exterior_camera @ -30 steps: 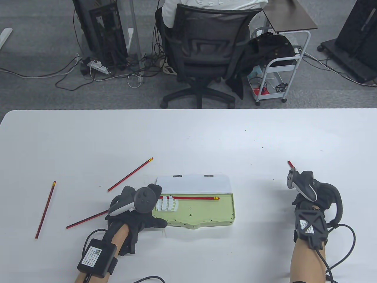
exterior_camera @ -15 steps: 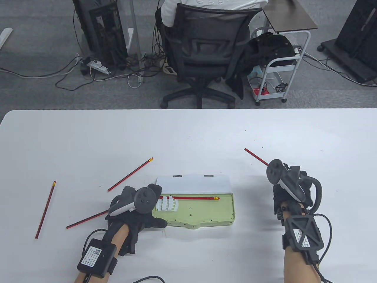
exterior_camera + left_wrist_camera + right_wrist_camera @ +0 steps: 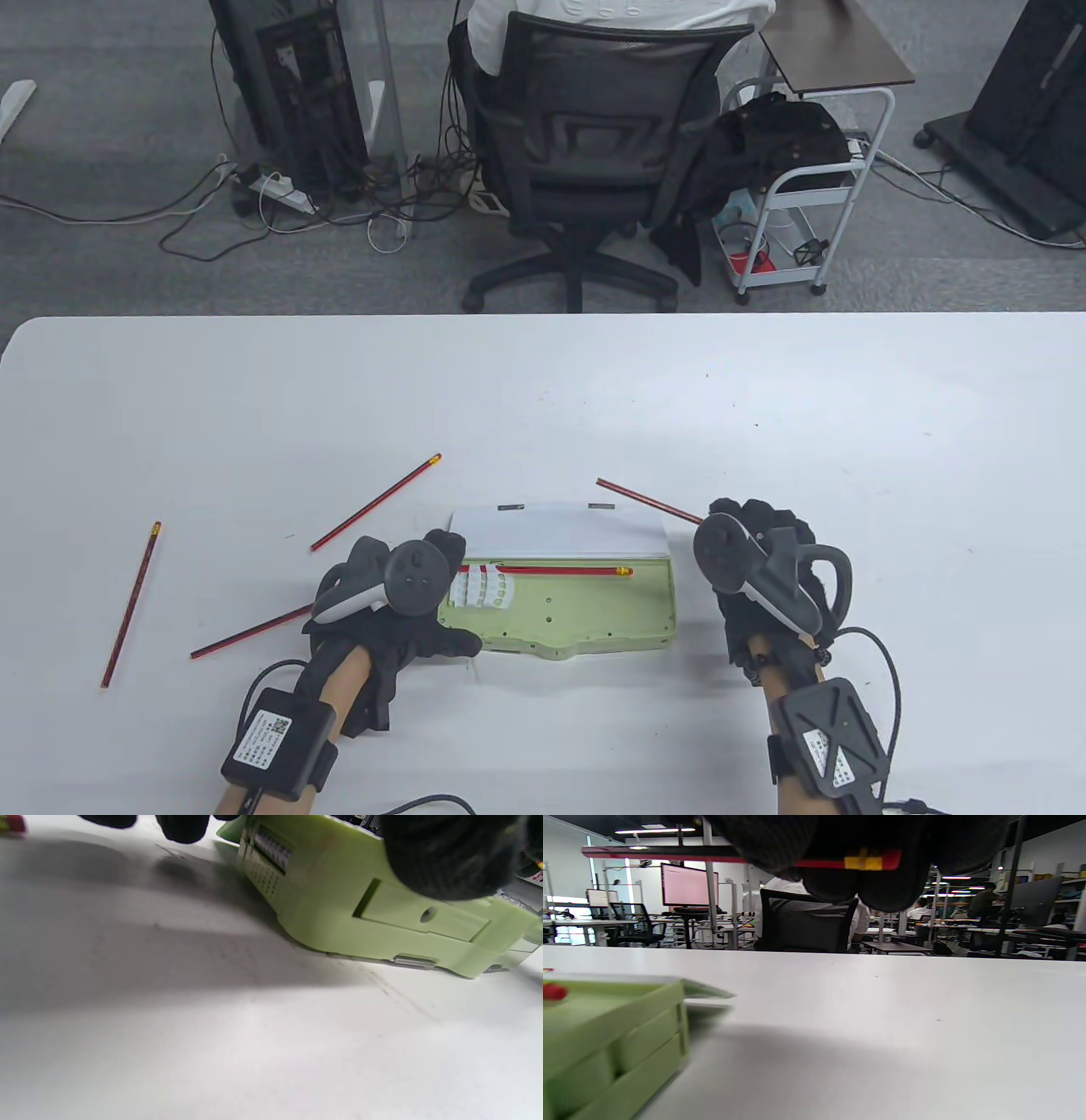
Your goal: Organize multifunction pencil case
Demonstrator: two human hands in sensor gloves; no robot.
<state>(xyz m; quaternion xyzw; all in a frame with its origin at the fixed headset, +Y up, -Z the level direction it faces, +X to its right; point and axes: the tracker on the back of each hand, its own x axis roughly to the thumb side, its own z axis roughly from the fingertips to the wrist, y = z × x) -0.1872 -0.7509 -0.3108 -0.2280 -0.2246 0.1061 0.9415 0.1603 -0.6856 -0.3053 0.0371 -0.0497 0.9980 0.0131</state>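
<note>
Case: the green pencil case (image 3: 585,607) lies open on the white counter (image 3: 543,390) near the front edge, its white lid (image 3: 556,531) folded back flat on the far side so the tray is free to load.
Left hand: the left hand (image 3: 399,607) rests at the case's left end, thumb against the near wall and fingers over the far corner. It looks like a brace, so the light case will not slide while something is put in. Whether the fingers truly clamp the case or only lean on it, I cannot tell.
Right hand: the right hand (image 3: 764,560) is just beside the case's right end, fingers curled and pinched on a red pencil (image 3: 649,501). It holds the pencil near the end with the yellow band, as the right wrist view shows.
Held pencil: its long shaft points left and away, over the lid's far right corner. That reads as lining it up to lay it lengthwise in the tray.
Pencil in tray: one pencil (image 3: 564,570) already lies along the far wall of the tray, leaving room nearer for more.
White holder: a slotted white piece (image 3: 484,588) sits at the tray's left end.
Loose pencils: three pencils (image 3: 376,503) (image 3: 131,603) (image 3: 252,632) lie on the counter left of the case, not yet gathered.
</note>
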